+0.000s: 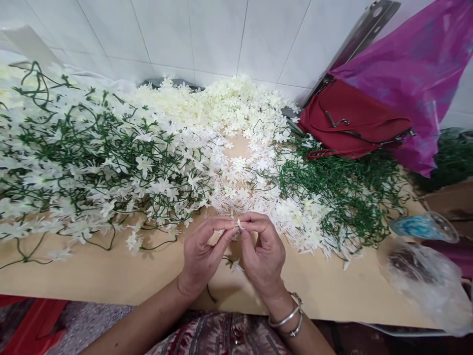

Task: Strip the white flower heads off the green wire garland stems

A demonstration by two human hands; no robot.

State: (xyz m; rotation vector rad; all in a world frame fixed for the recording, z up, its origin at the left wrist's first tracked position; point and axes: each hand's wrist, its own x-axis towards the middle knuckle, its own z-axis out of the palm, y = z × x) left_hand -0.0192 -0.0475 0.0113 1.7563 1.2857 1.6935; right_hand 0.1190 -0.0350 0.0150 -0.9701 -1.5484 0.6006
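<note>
My left hand and my right hand meet over the front of the table, fingertips nearly touching. Between their pinched thumbs and forefingers is a small white flower piece, partly covered by the fingers. Just below the hands, a white flower on a green stem lies on the table. White petals and stamens are spread right behind the fingers. To the left rises a large heap of white flowers with green stems. A pile of cream blossoms sits at the back.
Green stems are heaped at the right on the wooden table. A red bag and a purple plastic bag stand behind them. A plastic cup and a clear bag are at the right edge. A red stool shows lower left.
</note>
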